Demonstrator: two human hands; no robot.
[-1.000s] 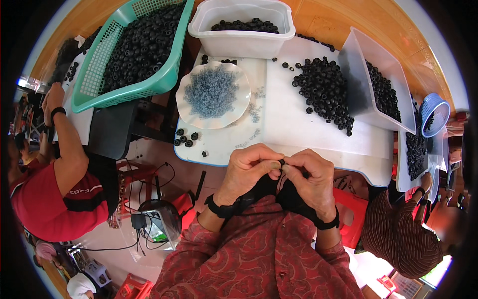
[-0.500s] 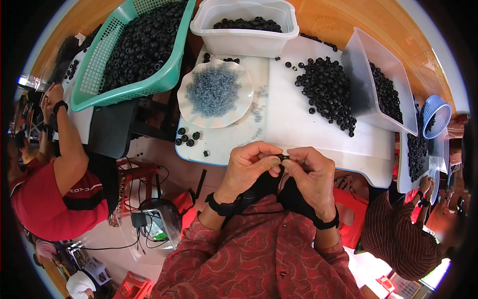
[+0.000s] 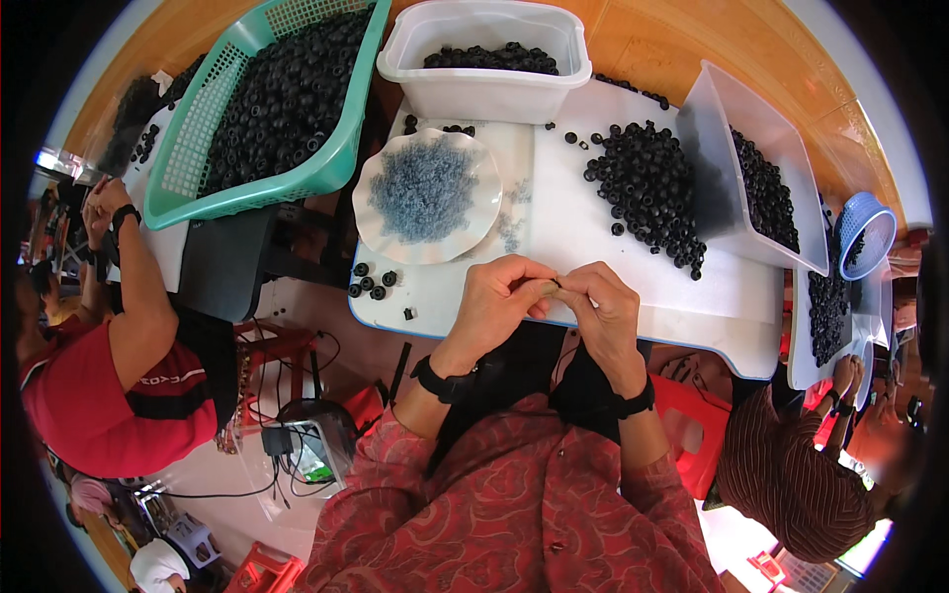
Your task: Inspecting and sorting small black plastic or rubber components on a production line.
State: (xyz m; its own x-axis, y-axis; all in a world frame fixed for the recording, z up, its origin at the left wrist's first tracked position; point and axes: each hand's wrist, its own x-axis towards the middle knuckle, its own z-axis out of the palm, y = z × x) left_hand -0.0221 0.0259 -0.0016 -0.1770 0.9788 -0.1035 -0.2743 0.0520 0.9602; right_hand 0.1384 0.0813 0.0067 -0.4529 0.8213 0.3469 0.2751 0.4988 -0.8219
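Over the table's front edge, my left hand (image 3: 497, 304) and my right hand (image 3: 607, 314) meet with their fingertips pinched together. Between them is a small black part, now almost wholly covered by the fingers. Just beyond my left hand stands a wavy-rimmed white plate (image 3: 478, 235) heaped with tiny translucent bluish pieces (image 3: 420, 188). Several round black parts (image 3: 377, 293) lie at the table's left front corner, with a smaller black piece (image 3: 409, 313) near them. Past my right hand spreads a pile of black ring-like parts (image 3: 647, 188) on the white tabletop (image 3: 563, 222).
A green basket (image 3: 341, 163) full of black parts stands at the far left. Behind the plate is a white tub (image 3: 484, 94); a translucent bin (image 3: 707, 128) sits at the right, near a blue basket (image 3: 870, 210). Co-workers sit on both sides, one in a red shirt (image 3: 129, 395).
Both my hands have moved slightly away from me, over the table's edge, still pinched together. The black part between them showed more plainly before. The plate has shifted slightly toward me.
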